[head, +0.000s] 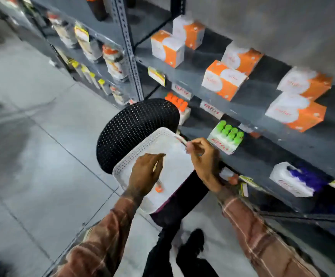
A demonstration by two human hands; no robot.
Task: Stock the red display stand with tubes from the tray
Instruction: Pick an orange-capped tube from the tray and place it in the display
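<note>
Grey metal shelving (pixel 242 90) runs along the right, stocked with orange-and-white boxes (pixel 223 79) on the upper level. One level down sit small display stands: one with orange-capped tubes (pixel 177 101), one with green-capped tubes (pixel 229 133), one with purple-capped tubes (pixel 304 176); the picture is blurred, so labels are unreadable. No clearly red stand can be made out.

Black perforated stool (pixel 134 124) stands on the grey tiled floor (pixel 32 126) beside the shelving. White perforated tray (pixel 142 148) rests on the stool and the person's dark-trousered leg, tilted, mostly bare inside.

Left hand (pixel 145 172), plaid sleeve, is over the tray, fingers closed on a white tube with an orange cap (pixel 158 186); the cap end points toward the body, low over the tray floor.

Right hand (pixel 203 154) is at the tray's far right edge, fingers pinched on a second thin tube (pixel 181 139) that points up-left over the rim. Cap colour not discernible.
</note>
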